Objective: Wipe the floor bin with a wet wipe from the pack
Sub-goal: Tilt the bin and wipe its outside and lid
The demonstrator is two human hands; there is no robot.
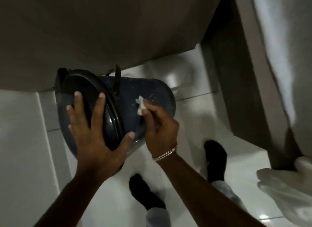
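Observation:
The dark blue floor bin (152, 91) is tipped over toward me, its black lid (91, 95) facing left and its side wall turned up. My left hand (96, 135) lies spread flat on the lid, fingers apart, bracing the bin. My right hand (158, 125) pinches a small crumpled white wet wipe (140, 106) and presses it against the bin's side, where pale smears show. A black handle (117, 78) sticks up from the bin's top edge. The wipe pack is not in view.
A grey wall panel (101, 32) rises right behind the bin. White glossy floor tiles (185, 142) lie below, with my two dark shoes (215, 157) on them. A grey door frame (236, 74) and a white cloth (278, 57) hang at the right.

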